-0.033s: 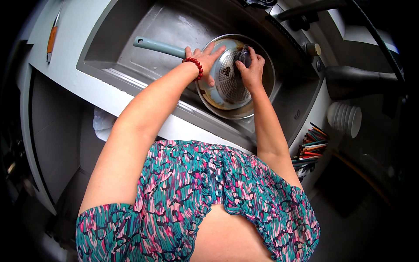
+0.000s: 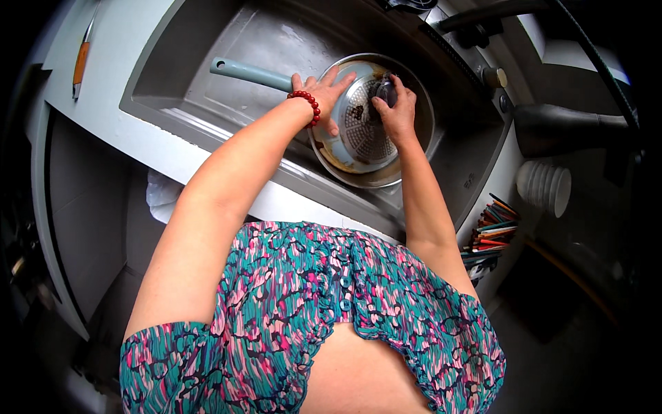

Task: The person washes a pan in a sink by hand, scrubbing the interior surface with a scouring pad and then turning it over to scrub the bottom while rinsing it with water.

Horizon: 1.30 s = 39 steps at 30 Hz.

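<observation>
A frying pan [image 2: 363,138] lies bottom up in a round metal basin [image 2: 432,114] inside the sink [image 2: 265,38]. Brown and black stains mark its pale blue-green outside and its patterned metal base. The pan's blue-green handle [image 2: 249,72] sticks out over the basin rim to the left. My left hand [image 2: 321,96], with a red bead bracelet [image 2: 310,103] at the wrist, lies spread on the pan near the handle. In my right hand [image 2: 398,110] is a dark scrubber [image 2: 383,91], pressed against the pan base; the fingers partly hide it.
An orange-handled peeler-like tool [image 2: 81,65] lies on the white counter [image 2: 103,114] at left. A dark faucet [image 2: 496,14] reaches over the sink's far right. Stacked white bowls [image 2: 541,186] and a bunch of chopsticks [image 2: 495,224] stand at right. A plastic bag [image 2: 162,196] hangs below the counter edge.
</observation>
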{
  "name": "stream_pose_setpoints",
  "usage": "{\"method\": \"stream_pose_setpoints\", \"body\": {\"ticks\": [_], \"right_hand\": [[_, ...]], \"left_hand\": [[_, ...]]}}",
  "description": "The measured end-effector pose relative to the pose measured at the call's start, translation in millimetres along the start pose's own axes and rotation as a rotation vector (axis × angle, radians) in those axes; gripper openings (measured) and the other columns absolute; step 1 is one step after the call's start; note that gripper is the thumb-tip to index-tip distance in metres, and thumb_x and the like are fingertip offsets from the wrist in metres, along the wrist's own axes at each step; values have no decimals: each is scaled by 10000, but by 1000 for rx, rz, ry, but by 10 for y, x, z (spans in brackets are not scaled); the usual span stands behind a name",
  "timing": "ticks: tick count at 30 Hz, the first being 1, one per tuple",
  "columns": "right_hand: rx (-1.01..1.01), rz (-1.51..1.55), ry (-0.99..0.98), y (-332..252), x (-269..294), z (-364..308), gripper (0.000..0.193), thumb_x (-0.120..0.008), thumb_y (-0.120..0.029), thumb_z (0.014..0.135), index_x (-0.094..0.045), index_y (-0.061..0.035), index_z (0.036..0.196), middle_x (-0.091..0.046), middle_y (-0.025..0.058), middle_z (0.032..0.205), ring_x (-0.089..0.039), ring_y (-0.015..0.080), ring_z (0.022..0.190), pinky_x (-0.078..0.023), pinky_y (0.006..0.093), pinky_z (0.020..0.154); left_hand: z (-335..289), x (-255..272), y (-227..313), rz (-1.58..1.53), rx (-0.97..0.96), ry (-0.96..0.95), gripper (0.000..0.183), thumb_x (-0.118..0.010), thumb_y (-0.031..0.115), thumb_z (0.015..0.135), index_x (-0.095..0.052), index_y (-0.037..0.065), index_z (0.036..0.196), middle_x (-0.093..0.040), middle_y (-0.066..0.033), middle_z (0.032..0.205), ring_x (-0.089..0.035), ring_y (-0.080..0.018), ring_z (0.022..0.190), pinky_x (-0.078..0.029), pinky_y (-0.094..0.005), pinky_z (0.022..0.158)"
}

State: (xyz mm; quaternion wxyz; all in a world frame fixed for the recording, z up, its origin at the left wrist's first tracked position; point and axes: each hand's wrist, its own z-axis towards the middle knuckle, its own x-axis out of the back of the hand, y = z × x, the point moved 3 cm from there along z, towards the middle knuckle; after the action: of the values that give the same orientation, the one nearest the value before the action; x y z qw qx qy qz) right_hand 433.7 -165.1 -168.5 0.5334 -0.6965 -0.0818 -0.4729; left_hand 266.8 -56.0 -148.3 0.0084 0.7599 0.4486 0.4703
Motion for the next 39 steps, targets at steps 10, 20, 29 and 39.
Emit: {"method": "stream_pose_setpoints", "body": {"ticks": [10, 20, 29, 39], "right_hand": [[11, 19, 102, -141, -51, -153, 571, -740, -45, 663, -535, -99, 1193, -509, 181, 1084, -504, 358, 1033, -416, 421, 920], [87, 58, -38, -305, -124, -236, 520, -742, -24, 658, -585, -97, 1147, -535, 159, 1066, -519, 343, 1002, -428, 410, 907], [211, 44, -44, -490, -162, -417, 516, -731, -11, 655, -584, -77, 1145, -553, 150, 1067, -517, 351, 1046, -419, 416, 915], [244, 19, -32, -380, -172, -342, 519, -746, -12, 663, -590, -78, 1154, -537, 153, 1078, -517, 348, 1036, -425, 418, 915]], "left_hand": [[58, -66, -9, 31, 5, 16, 1328, -920, 327, 506, -56, 382, 1513, -103, -87, 1601, -432, -381, 1273, -251, -548, 1008], [22, -22, -24, -1, 5, 18, 1318, -929, 310, 497, -84, 381, 1505, -108, -91, 1599, -426, -410, 1277, -251, -557, 1010], [28, -25, -50, 8, 4, 23, 1322, -926, 314, 493, -81, 375, 1508, -106, -80, 1601, -435, -405, 1265, -246, -554, 1010], [6, -23, -35, -1, 7, 24, 1321, -925, 301, 497, -82, 369, 1511, -124, -93, 1597, -437, -390, 1267, -247, -533, 1016]]}}
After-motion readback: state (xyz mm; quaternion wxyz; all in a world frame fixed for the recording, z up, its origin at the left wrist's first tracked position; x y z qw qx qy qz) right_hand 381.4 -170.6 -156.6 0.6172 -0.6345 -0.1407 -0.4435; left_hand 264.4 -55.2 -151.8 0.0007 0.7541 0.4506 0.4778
